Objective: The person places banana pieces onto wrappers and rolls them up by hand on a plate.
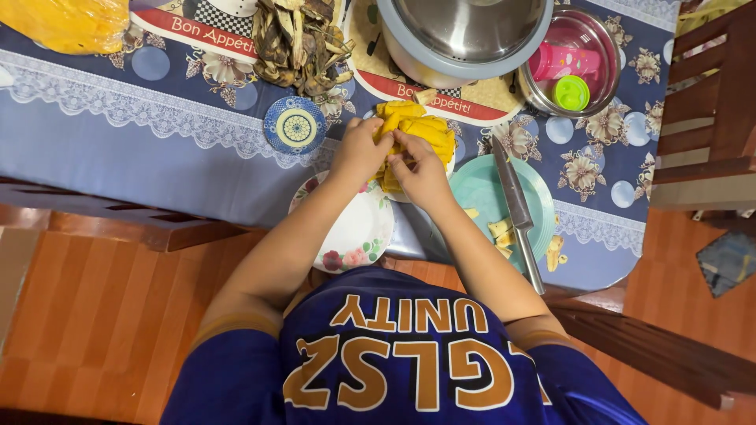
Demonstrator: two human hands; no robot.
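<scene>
Both hands are closing on the yellow fruit pieces (416, 134) — the left hand (358, 151) is pinching the pile from its nine o'clock side, the right hand (421, 169) is pressing in from five o'clock, fingers curled tight so that the grip is shut on the flesh, probably to keep the slippery pieces steady while they are being pulled apart; the fruit is sitting on a small plate just above the floral plate (354, 232), which is lying beneath the left wrist, likely waiting to catch scraps. At three o'clock from the hands the green plate (484, 189) is carrying a few yellow offcuts, and the knife (516, 208) is resting across it, blade toward twelve, put down within easy reach. At nine o'clock a blue patterned coaster (294, 124) is lying flat; at twelve a steel pot (465, 35) is standing on a placemat, with a steel bowl (572, 63) at two o'clock holding pink and green plastic things. The bench (118, 149) is wearing a blue lace-printed cloth — beneath it, a reddish wooden floor (102, 315) and wooden chairs.
</scene>
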